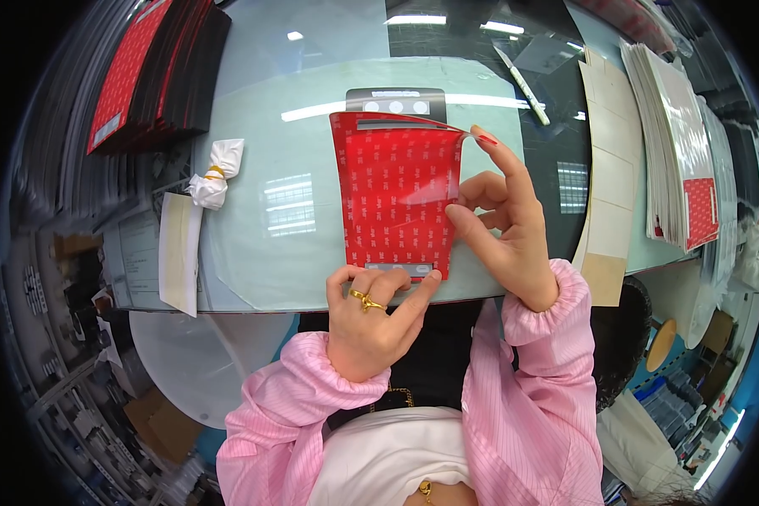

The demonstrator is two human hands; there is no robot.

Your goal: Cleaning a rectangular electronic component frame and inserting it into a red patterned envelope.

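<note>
A red sheet with a small pale repeating print point(401, 190) lies at the middle of the table near its front edge. Its far right corner curls up. Beyond its far edge shows a dark panel with three light round spots point(434, 97); the rest of that panel is hidden. My left hand point(373, 325), wearing gold rings, holds the near edge with bent fingers, its thumb on the near right corner. My right hand point(506, 219) has the index fingertip at the raised corner and the thumb against the right edge, holding that side of the sheet.
Red and black panels point(131, 76) stand stacked at the far left. Closer are a knotted white wrap point(219, 173) and a pale strip point(179, 253). At right lie a white pen-like knife point(523, 84), beige card strips point(609, 169) and a pile of white-edged sheets point(666, 143).
</note>
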